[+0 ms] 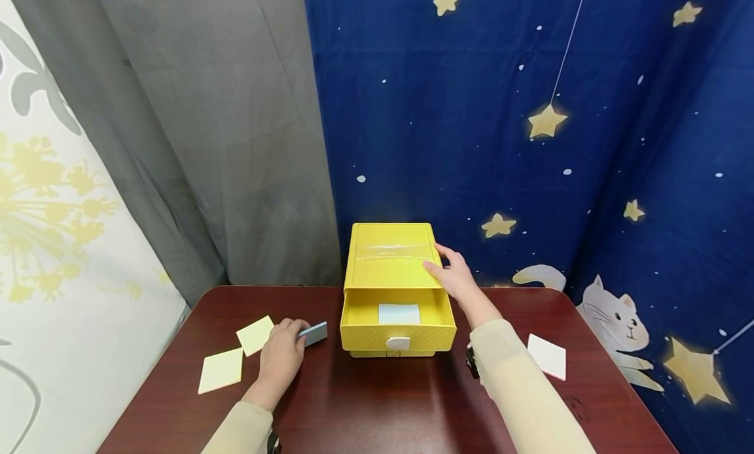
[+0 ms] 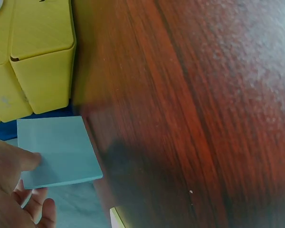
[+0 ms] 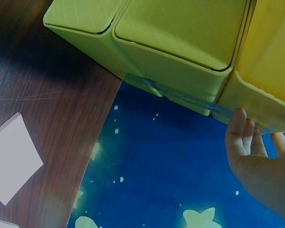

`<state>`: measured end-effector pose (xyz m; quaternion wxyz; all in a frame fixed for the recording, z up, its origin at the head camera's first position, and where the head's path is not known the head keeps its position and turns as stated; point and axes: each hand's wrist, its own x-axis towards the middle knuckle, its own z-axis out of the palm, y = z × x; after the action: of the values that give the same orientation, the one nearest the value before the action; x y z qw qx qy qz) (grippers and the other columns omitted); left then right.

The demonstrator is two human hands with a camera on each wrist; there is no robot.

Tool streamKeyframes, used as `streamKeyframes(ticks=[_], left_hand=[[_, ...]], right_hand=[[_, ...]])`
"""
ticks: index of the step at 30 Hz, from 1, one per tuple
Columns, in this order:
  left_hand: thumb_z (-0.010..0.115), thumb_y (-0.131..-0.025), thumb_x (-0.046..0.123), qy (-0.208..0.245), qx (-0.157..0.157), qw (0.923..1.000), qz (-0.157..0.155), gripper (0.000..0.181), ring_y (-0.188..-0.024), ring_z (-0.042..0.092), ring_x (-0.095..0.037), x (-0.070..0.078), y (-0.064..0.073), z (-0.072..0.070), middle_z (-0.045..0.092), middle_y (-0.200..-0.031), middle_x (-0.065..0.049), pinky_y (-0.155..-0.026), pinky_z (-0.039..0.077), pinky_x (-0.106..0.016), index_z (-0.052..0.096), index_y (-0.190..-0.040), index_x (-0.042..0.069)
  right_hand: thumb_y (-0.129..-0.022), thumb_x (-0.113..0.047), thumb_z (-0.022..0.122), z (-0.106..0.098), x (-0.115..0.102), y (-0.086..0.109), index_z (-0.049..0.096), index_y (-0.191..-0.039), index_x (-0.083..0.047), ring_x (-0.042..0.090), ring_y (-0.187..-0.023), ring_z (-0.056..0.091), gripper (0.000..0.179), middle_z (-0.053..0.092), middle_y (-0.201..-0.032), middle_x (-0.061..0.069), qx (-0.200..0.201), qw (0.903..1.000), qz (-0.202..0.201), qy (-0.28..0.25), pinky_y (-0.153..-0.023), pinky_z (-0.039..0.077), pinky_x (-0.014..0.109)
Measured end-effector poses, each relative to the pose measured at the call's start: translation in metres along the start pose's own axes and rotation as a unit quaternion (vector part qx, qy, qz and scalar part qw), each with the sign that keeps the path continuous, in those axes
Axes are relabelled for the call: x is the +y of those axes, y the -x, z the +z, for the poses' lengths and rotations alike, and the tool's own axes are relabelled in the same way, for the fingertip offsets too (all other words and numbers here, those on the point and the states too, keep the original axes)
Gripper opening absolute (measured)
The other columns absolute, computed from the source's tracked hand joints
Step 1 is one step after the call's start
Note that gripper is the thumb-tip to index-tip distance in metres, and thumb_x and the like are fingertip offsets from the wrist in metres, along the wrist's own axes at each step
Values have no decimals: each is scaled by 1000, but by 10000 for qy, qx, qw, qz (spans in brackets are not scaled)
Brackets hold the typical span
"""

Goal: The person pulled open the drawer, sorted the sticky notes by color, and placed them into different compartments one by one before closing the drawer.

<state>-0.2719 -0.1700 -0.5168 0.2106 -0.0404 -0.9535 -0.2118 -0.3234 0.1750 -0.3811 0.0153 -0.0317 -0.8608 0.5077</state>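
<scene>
My left hand pinches a light-blue sticky note pad by its edge, thumb on one face and fingers behind it. In the head view that pad is tilted, just left of a yellow drawer box. The box's top drawer is pulled out, and a pale blue pad lies inside. My right hand rests against the box's upper right edge, its fingers fairly straight along the side in the right wrist view.
Two pale yellow note pads lie left of my left hand on the dark red table. A white pad lies at the right. Grey curtain and blue star curtain hang behind the table.
</scene>
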Motion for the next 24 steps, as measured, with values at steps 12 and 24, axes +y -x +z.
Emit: streamKeyframes(ticks=[12, 24], left_hand=[[74, -80, 10, 391, 707, 9965, 202, 17, -83, 59, -23, 1, 0, -11, 66, -91, -4, -73, 51, -41, 68, -95, 14], [78, -76, 10, 385, 1353, 9881, 620, 19, -83, 63, -20, 6, 3, -21, 68, -88, 2, -69, 52, -39, 71, -92, 18]], right_hand=[[-93, -32, 59, 0, 0, 0, 31, -149, -23, 33, -118, 51, 63, 25, -151, 10, 8, 9998, 20, -181, -97, 47, 45], [-93, -33, 59, 0, 1, 0, 31, -149, -24, 33, -119, 49, 63, 26, -151, 10, 19, 10000, 11, -86, -98, 46, 46]])
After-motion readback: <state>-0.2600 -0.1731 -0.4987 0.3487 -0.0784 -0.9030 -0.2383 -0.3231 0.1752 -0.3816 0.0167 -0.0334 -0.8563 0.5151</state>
